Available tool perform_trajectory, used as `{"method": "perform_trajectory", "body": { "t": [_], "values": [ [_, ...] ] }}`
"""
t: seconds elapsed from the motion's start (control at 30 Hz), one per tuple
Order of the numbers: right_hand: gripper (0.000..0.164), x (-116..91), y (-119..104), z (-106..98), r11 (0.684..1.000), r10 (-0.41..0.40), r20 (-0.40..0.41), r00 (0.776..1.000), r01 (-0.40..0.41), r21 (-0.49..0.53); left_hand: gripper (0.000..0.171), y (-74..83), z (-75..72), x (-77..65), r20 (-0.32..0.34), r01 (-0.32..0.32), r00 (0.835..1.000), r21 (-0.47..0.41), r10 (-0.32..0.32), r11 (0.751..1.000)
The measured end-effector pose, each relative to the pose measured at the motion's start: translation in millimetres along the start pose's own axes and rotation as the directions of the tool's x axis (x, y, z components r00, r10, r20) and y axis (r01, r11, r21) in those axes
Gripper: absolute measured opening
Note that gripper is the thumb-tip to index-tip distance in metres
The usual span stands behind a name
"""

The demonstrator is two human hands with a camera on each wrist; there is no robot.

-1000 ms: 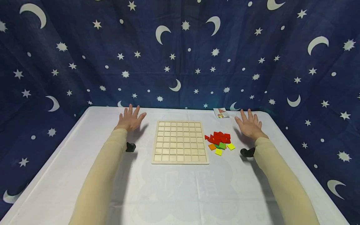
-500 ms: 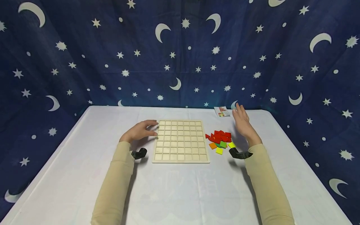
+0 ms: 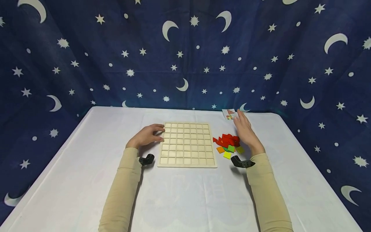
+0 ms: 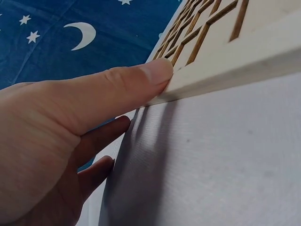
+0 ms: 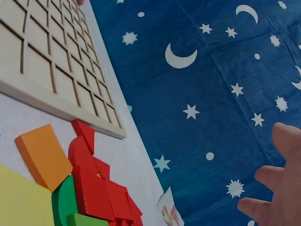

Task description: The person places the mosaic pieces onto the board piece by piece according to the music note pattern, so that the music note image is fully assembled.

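A square wooden board (image 3: 186, 145) with a grid of shallow cells lies flat on the table. My left hand (image 3: 147, 135) is at its left edge, fingers loosely bent. The left wrist view shows the thumb (image 4: 117, 89) straight, its tip touching the board's rim; the other fingers stay low beside it. To the right of the board lies a heap of flat red pieces (image 3: 227, 140), with an orange square (image 3: 220, 149), green pieces (image 3: 231, 149) and a yellow square (image 3: 227, 155) in front. My right hand (image 3: 246, 131) is raised just right of the heap, fingers extended, holding nothing.
A small printed card (image 3: 228, 114) lies at the table's back edge, close to my right fingertips. White cloth covers the table (image 3: 179, 199). A dark blue curtain (image 3: 145, 77) with moons and stars rises behind and at both sides.
My left hand has moved in rightward and down from beside the board to touch its left edge. My right hand has shifted left toward the pieces and turned edge-on.
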State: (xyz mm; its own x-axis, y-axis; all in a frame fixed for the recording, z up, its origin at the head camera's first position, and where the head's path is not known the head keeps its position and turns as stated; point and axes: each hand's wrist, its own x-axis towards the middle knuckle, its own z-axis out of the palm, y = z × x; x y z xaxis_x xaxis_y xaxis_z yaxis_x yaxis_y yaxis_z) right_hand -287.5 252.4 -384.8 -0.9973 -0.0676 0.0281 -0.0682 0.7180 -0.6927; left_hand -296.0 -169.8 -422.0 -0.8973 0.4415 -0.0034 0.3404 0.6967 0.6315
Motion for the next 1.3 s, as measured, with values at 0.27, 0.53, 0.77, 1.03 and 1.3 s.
{"method": "perform_trajectory", "body": {
  "t": [0.27, 0.53, 0.77, 1.03, 1.3],
  "values": [
    [0.058, -0.1, 14.9, 8.4, 0.994, -0.033, 0.076, 0.997, 0.040, -0.100, 0.052, 0.0, 0.1, 2.5, 0.009, 0.009, 1.000, 0.003, -0.009, 1.000],
    [0.043, 3.1, 19.2, 12.9, 0.985, -0.004, 0.162, 0.987, 0.032, -0.169, 0.053, 0.1, -1.0, 3.8, 0.007, 0.001, 1.000, 0.007, -0.001, 1.000],
    [0.042, 4.8, 22.9, 15.6, 0.981, -0.028, 0.191, 0.981, 0.064, -0.184, 0.052, -0.8, -0.7, 3.0, 0.009, 0.017, 1.000, -0.014, -0.017, 1.000],
    [0.036, 13.5, 23.5, 27.5, 0.969, -0.036, 0.169, 0.985, 0.076, -0.235, 0.052, -2.6, 1.4, 2.8, 0.010, 0.021, 1.000, -0.021, -0.021, 1.000],
    [0.034, 14.0, 12.8, 16.3, 0.958, 0.034, 0.303, 0.952, 0.055, -0.282, 0.052, -3.1, 1.1, 3.6, 0.012, 0.027, 1.000, -0.013, -0.027, 1.000]
  ]
}}
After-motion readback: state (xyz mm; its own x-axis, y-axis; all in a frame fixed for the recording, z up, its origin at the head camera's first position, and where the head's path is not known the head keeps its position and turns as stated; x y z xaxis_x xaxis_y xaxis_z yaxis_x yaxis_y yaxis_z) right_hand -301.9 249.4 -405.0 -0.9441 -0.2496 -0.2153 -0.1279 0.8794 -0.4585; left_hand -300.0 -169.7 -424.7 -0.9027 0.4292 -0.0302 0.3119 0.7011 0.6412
